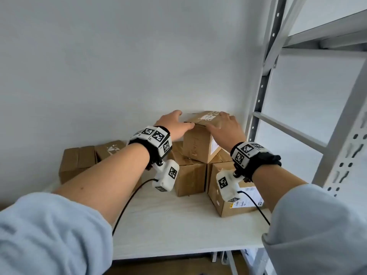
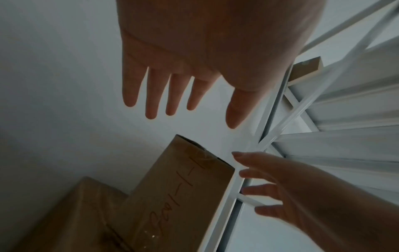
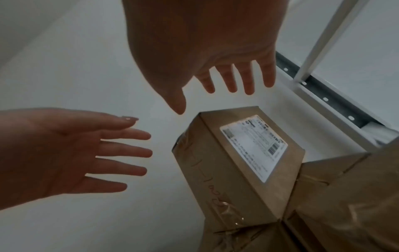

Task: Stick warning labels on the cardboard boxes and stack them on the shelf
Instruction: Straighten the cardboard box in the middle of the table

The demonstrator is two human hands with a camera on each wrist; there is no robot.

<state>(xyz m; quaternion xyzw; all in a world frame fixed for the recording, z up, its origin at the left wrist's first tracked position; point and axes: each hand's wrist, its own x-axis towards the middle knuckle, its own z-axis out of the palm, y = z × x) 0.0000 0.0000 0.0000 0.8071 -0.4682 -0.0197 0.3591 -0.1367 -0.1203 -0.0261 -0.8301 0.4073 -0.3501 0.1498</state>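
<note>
Two open hands, left grip and right grip empty, fingers spread above top cardboard box, stacked on shelf

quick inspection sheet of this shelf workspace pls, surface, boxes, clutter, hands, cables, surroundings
surface: pale shelf board, bare at the front.
job's things: top box sits on two lower boxes, white label on its top; front box carries a printed label; two more boxes stand at the left by the wall.
clutter: nothing seen.
grippers: left hand and right hand open over the top box; the wrist views show both clear of it.
cables: black cable from each wrist camera.
surroundings: white wall, grey shelf frame.
</note>
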